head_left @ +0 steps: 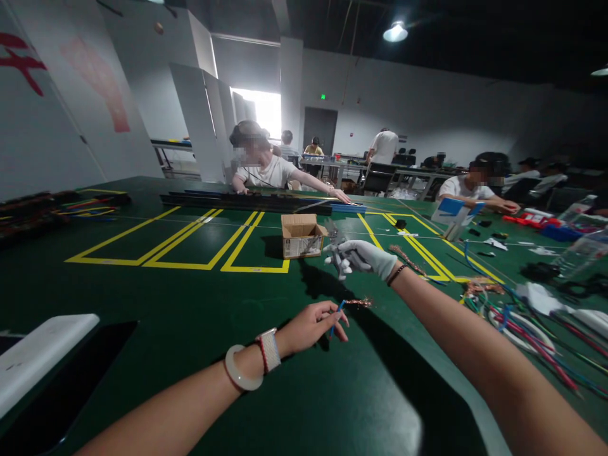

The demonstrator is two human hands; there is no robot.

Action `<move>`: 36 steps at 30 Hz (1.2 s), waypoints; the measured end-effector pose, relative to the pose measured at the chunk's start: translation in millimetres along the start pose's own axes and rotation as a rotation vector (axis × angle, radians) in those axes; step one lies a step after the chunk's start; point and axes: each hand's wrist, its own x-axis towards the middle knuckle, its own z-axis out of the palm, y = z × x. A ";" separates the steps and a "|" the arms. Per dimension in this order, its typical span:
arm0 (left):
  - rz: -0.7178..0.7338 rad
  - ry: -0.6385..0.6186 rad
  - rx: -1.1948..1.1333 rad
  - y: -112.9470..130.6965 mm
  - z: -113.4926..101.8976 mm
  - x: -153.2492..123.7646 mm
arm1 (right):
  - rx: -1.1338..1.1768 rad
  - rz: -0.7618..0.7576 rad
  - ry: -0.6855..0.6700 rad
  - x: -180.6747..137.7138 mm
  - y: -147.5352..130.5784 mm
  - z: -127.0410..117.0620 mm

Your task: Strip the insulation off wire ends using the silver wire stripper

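My left hand (pixel 313 324), bare, pinches a short blue wire (pixel 340 306) between thumb and fingers. Frayed copper strands (pixel 359 303) fan out from the wire's far end, pointing right. Above and to the right, my right hand (pixel 369 258) wears a white glove and is closed around a grey metal hand tool (pixel 333 235). The tool's exact kind is hard to make out, and the gloved fingers cover part of it. It is in front of the right side of a small open cardboard box (pixel 302 246), apart from the wire.
Coloured wires and copper strands (pixel 482 287) lie at the right, with plastic bottles (pixel 585 253) beyond. A white device (pixel 45 354) and a dark flat panel (pixel 90 386) are at left. Yellow tape (pixel 175 265) marks the green table. Across it, a person (pixel 266 168) reaches along black strips (pixel 247 201).
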 end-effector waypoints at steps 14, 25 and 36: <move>0.135 0.240 0.231 21.2 12.9 3.3 | -0.158 -0.488 0.470 -155.2 98.5 52.5; 0.152 0.002 0.675 42.9 56.5 8.6 | -0.081 -0.607 0.508 -166.6 109.5 59.3; 0.132 -0.064 0.722 52.5 83.1 51.8 | -0.082 -0.469 0.372 -193.5 92.9 21.5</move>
